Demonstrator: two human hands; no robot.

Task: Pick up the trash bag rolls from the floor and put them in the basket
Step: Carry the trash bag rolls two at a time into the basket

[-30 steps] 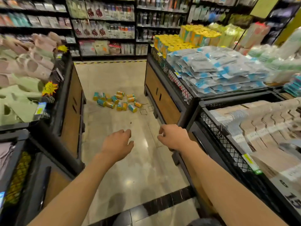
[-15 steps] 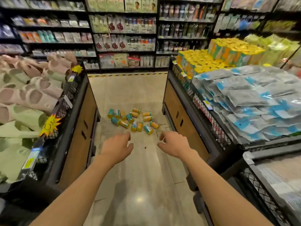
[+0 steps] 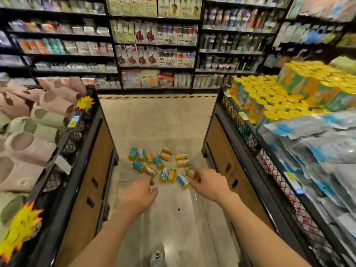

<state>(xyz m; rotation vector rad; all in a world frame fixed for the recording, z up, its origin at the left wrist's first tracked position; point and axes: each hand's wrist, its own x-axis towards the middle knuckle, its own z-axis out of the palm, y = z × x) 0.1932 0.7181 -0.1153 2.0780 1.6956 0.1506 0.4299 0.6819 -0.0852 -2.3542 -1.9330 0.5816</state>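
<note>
- Neither hand grips anything — the left hand point(image 3: 139, 195) and right hand point(image 3: 209, 183) reach forward with fingers loosely curled and empty, both above the floor point(image 3: 167, 124).
- A grey shoe point(image 3: 157, 254) shows at the bottom edge between the forearms; it was not in view half a second ago.
- Just beyond the fingertips lie the trash bag rolls point(image 3: 160, 164), scattered in a loose cluster on the tiles, teal and orange, most on their sides. They sit much closer to the hands than in the earlier frames, where they lay well ahead down the aisle.
- Left of the aisle a display bin point(image 3: 84, 170) holds pink and green slippers point(image 3: 28, 145).
- Right of it, a wire-fronted basket point(image 3: 244, 128) is stacked with matching yellow-capped rolls point(image 3: 279, 101) — beside grey-blue packets point(image 3: 317, 143).
- Far shelving point(image 3: 156, 45) now fills the top of the view.
</note>
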